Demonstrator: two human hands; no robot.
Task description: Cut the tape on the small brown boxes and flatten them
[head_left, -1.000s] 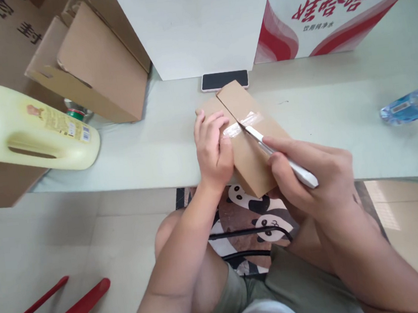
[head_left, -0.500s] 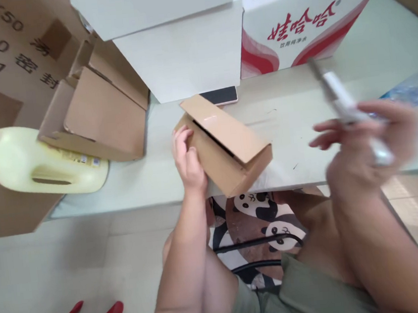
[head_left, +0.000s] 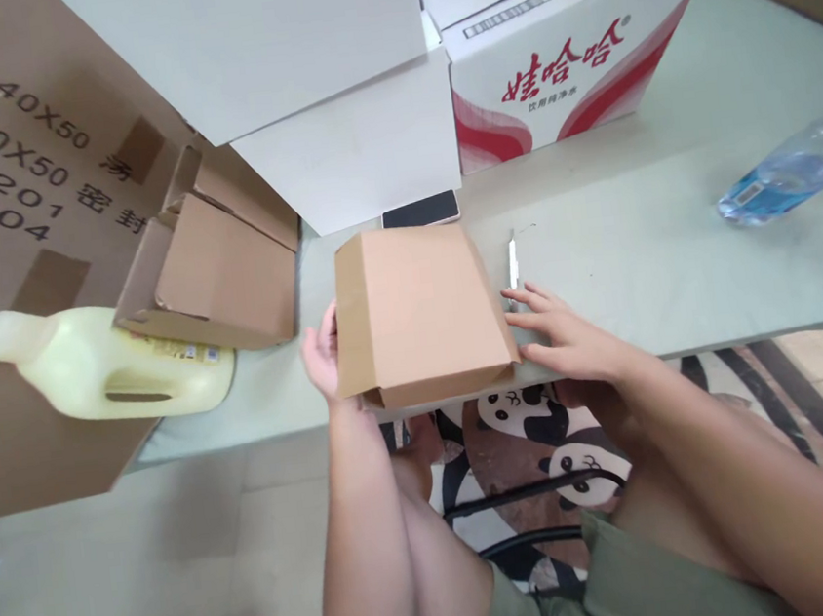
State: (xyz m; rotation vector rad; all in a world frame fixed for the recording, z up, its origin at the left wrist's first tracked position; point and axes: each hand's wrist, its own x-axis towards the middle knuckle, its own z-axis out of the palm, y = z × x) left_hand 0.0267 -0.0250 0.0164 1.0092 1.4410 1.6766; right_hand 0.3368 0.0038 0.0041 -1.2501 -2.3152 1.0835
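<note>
A small brown cardboard box (head_left: 426, 306) lies on the table near its front edge, its broad lid panel facing up and a side flap standing out at the left. My left hand (head_left: 323, 353) grips the box at that left side, with some fingertips hidden behind the flap. To the right, my right hand (head_left: 565, 336) is open, fingers spread, close to the box's right edge. Just past those fingertips a white box cutter (head_left: 513, 263) rests on the table, its blade end pointing away from me.
A phone (head_left: 420, 211) lies by the white cartons (head_left: 357, 147) at the back. Left are an open cardboard box (head_left: 223, 269), a yellow jug (head_left: 168, 373) and a large carton (head_left: 12, 222). A water bottle (head_left: 786, 171) lies at right, and a red-and-white carton (head_left: 571, 85) stands behind.
The box cutter has gone from my right hand onto the table, and that hand has opened and come left to the box. The cardboard box has turned and now lies flatter.
</note>
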